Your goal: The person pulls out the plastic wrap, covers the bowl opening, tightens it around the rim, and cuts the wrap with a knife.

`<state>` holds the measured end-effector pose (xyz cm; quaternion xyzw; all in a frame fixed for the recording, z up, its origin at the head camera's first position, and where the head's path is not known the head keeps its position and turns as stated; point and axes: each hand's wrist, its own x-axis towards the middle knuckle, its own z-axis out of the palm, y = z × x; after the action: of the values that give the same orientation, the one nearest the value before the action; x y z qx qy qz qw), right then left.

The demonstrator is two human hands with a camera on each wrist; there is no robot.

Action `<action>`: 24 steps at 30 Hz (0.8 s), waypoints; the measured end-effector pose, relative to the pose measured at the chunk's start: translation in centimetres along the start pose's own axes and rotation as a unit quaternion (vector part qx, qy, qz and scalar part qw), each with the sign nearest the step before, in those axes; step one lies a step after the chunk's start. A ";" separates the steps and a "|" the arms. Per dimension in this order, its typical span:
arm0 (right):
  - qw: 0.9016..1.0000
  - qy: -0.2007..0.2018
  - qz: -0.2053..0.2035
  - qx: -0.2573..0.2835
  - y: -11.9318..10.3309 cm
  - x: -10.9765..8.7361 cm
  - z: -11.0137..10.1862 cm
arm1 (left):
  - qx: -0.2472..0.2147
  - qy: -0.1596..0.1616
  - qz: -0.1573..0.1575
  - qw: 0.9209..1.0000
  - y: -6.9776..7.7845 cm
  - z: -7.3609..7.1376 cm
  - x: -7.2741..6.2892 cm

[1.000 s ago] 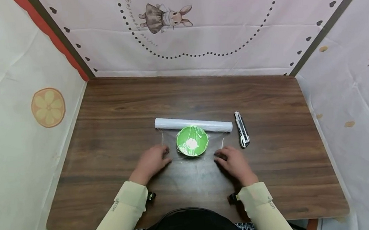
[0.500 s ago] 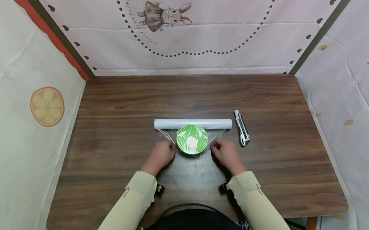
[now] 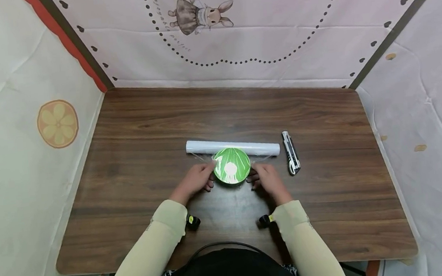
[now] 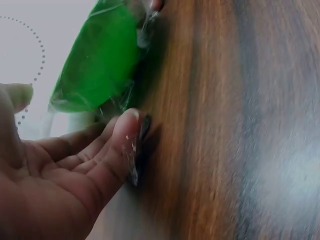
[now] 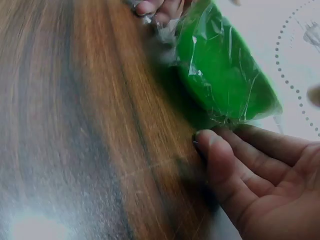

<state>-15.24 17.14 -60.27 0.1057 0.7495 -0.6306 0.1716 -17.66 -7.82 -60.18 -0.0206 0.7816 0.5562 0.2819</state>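
1. The round, bright-green bowl point(image 3: 232, 167) stands on the brown, wood-grained surface point(image 3: 140, 132), between the person's two hands. Its material looks smooth and glossy.
2. Transparent, crinkled plastic film point(image 5: 235, 60) stretches across the bowl's mouth and hangs down its side, with wrinkles gathering near the base.
3. Just beyond the bowl, on the side away from the person, lies a long, white, cylindrical roll point(image 3: 232, 144). Thin folds of the film run between it and both sides of the bowl.
4. The left hand point(image 3: 196, 179) is at the bowl's left side. Its fingers are extended and relaxed, clenched on nothing, with the fingertips by the loose film near the base.
5. The right hand point(image 3: 266, 179) is at the bowl's right side, its fingers likewise loosely extended rather than grasping, and the fingertips reach the film's lower edge. The wrist views are blurred here, so how firmly either hand presses the film is hard to tell.
6. Well to the right of the bowl, beyond the right hand, a slim, black-and-silver utility knife point(image 3: 291, 153) lies on the surface.
7. On the person's side of the bowl, pale-yellow sleeves point(image 3: 151, 247) cover both forearms.
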 end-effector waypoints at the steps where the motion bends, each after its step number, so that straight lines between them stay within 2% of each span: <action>1: 1.000 -0.009 0.006 0.018 -0.1 0.0 0.1 | 0.015 0.003 0.002 1.000 0.0 0.1 0.1; 4: 0.998 -0.030 0.013 0.052 -0.2 0.0 0.3 | 0.047 0.009 0.010 0.999 0.0 0.5 0.2; 7: 0.994 -0.040 0.010 0.097 -0.1 -0.2 0.7 | 0.049 0.011 0.010 0.999 0.1 0.9 0.2; 10: 0.988 -0.048 0.001 0.147 0.4 -0.3 0.9 | 0.012 0.008 0.003 1.000 0.0 1.5 0.2; 14: 0.973 -0.068 -0.014 0.219 1.5 -0.5 1.2 | -0.088 0.012 -0.001 0.996 -0.1 2.2 0.2; 17: 0.958 -0.079 -0.009 0.276 2.1 -0.6 1.5 | -0.170 0.023 0.000 0.985 -0.3 2.7 0.4; 19: 0.946 -0.078 -0.003 0.315 2.3 -0.7 1.8 | -0.222 0.033 0.000 0.974 -0.2 3.0 0.4; 22: 0.929 -0.067 0.007 0.363 2.5 -0.7 2.4 | -0.306 0.041 0.006 0.951 -0.3 3.4 0.5; 24: 0.925 -0.046 0.005 0.377 2.5 -0.7 2.9 | -0.356 0.042 0.010 0.934 -0.2 3.6 0.4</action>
<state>-13.33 14.79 -62.67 0.1370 0.4472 -0.8699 0.1569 -16.37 -4.60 -61.36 -0.1347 0.5436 0.7994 0.2173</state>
